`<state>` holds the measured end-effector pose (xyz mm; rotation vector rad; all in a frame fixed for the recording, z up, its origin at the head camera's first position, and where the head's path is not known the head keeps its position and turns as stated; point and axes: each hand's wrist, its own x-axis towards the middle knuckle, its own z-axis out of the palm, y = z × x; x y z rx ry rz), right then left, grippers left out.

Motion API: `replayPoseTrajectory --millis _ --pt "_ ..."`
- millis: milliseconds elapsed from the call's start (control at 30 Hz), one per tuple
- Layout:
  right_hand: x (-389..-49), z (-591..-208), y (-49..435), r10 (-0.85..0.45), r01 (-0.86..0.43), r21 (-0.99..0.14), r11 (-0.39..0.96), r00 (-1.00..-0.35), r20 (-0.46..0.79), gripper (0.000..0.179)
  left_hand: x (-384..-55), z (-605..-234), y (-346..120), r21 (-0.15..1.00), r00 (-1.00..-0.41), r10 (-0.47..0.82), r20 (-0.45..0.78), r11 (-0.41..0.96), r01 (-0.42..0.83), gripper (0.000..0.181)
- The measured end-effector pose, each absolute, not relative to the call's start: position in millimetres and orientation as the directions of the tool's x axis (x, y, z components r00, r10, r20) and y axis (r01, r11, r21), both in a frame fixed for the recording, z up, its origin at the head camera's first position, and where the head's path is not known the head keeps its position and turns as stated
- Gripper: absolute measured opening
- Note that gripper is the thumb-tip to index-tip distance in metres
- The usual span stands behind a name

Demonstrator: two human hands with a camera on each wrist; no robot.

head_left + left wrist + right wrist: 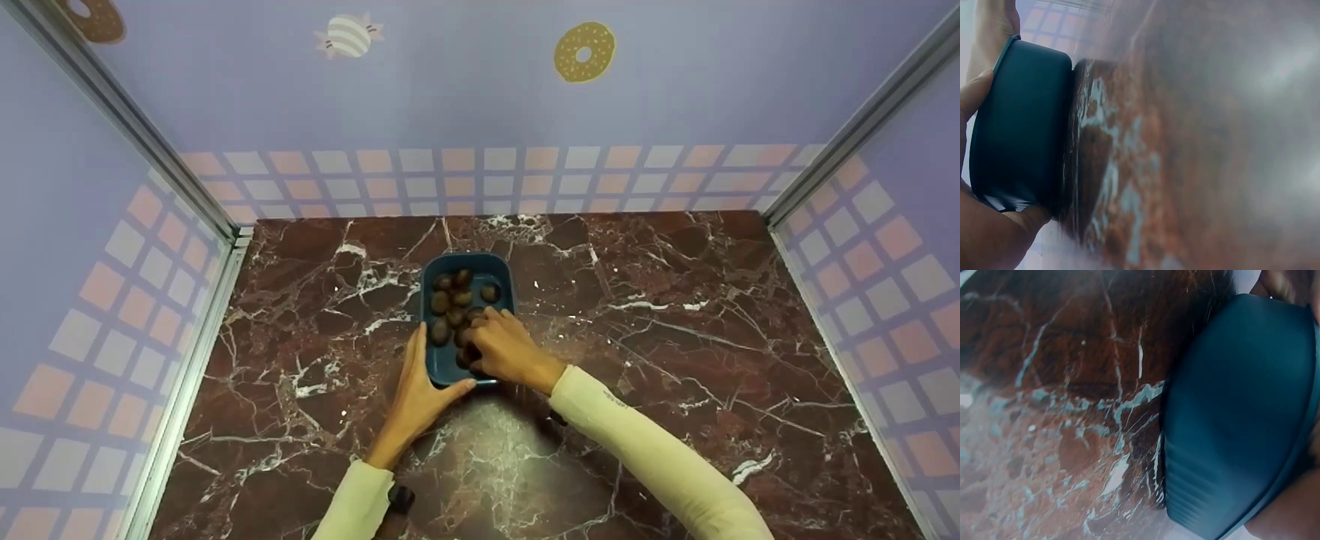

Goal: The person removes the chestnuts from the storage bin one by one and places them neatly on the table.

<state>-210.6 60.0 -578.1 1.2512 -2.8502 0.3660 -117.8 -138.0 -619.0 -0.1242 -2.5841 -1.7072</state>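
Observation:
A deep blue-green rectangular dish (454,262) with rounded corners stands on the marbled surface, holding several small brown, roundish pieces (440,303) like nuts or small fruit. My left hand (424,390) holds the dish's near left corner, fingers along its left side and thumb at the near edge; the left wrist view shows the dish's outer wall (1022,124) between thumb and fingers. Over the dish's near right part, my right hand (506,349) reaches in with curled fingers round a brown piece, largely hidden beneath it. In the right wrist view, the dish's wall (1241,405) covers most of the fingers.
The dark red marbled tabletop (660,337) spreads around the dish. A lilac wall (465,90) with checks and sweet pictures stands behind it, with side walls and metal edge strips (187,375) at left and right.

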Motion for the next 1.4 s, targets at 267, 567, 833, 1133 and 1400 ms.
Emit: replayPoseTrajectory --millis 267,567,833,1133,1400 --pt "-207 -579 62 -0.718 -0.734 -0.142 0.664 -0.679 0.156 0.028 -117 -621 -135 0.922 -0.996 0.047 0.082 0.375 0.094 0.126" --pt "-211 -558 85 -0.658 -0.721 -0.254 0.645 -0.693 0.295 0.028 -122 -616 -135 0.910 -0.996 0.084 0.028 0.409 0.060 0.130" --pt "-221 -543 121 -0.531 -0.650 -0.391 0.651 -0.759 0.377 0.033 -128 -612 -148 0.902 -0.993 0.114 0.023 0.426 0.069 0.136" --pt "-230 -557 163 -0.357 -0.502 -0.599 0.624 -0.865 0.353 0.029 -130 -614 -150 0.913 -0.993 0.117 0.031 0.401 0.076 0.142" --pt "-231 -580 192 -0.258 -0.420 -0.667 0.615 -0.907 0.332 0.030 -128 -616 -146 0.922 -0.994 0.101 0.037 0.380 0.073 0.141"
